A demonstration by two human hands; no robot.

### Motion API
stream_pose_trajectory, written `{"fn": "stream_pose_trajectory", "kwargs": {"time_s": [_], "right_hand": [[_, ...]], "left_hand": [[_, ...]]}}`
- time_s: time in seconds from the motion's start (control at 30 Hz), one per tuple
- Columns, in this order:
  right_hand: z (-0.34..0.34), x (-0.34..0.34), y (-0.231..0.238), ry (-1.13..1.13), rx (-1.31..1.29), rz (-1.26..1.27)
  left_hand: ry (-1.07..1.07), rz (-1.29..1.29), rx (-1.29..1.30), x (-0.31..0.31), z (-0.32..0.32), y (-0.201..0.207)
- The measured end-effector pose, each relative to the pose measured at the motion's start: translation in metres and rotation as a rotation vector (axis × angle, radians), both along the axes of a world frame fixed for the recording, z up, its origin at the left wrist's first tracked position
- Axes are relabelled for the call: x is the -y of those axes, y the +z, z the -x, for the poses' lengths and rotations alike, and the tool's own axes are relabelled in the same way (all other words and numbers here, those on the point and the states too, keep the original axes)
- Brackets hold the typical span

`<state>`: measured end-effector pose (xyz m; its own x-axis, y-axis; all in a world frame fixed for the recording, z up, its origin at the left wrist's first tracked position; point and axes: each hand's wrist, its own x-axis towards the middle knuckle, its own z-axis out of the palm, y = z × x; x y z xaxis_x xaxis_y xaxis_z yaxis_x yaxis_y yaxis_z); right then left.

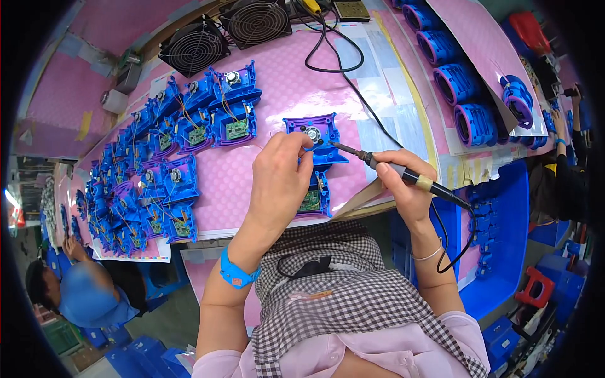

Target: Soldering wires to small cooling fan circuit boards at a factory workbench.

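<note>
A soldering iron (406, 174) with a dark handle and a yellow tape band is gripped in my right hand (406, 189). Its tip points left at the edge of a round speaker (312, 134) set in a blue plastic housing (329, 151). Over the left side of that housing, my left hand (280, 167) has its fingers pinched together; whatever they hold is hidden behind them. Thin wires show beside those fingers. Closer to me, a green circuit board (310, 200) lies in the housing's lower part, partly covered by my left hand.
Many blue housings with speakers and boards (179, 176) crowd the table's left. Two black fans (195, 47) stand at the back. The iron's cord (372, 110) crosses the table. Round blue parts (476, 123) line the right, above a blue bin (504, 252). Another person (88, 283) sits left.
</note>
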<state>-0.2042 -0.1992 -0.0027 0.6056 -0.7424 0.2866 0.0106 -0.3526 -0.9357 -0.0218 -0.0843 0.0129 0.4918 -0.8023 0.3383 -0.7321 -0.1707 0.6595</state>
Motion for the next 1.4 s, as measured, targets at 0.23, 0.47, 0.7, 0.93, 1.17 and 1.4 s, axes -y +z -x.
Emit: {"fn": "stream_pose_trajectory", "kwargs": {"time_s": [0.23, 0.47, 0.7, 0.93, 1.17, 1.4], "right_hand": [[0.000, 0.003, 0.001, 0.018, -0.035, 0.062], [0.000, 0.002, 0.002, 0.023, -0.051, 0.029], [0.000, 0.003, 0.006, 0.039, -0.046, 0.100], [0.000, 0.002, 0.005, 0.005, -0.022, 0.017], [0.001, -0.001, 0.005, -0.016, -0.067, -0.024], [-0.001, -0.002, 0.003, -0.001, -0.044, 0.022]], "left_hand": [[-0.011, -0.004, -0.021, 0.004, 0.000, -0.002], [-0.028, -0.063, -0.058, 0.006, 0.000, 0.001], [0.148, 0.115, -0.236, -0.022, -0.021, 0.004], [0.344, -0.079, -0.180, -0.029, -0.023, -0.007], [0.226, 0.167, -0.224, -0.029, -0.008, 0.003], [0.076, 0.077, -0.336, -0.007, 0.004, 0.006]]}}
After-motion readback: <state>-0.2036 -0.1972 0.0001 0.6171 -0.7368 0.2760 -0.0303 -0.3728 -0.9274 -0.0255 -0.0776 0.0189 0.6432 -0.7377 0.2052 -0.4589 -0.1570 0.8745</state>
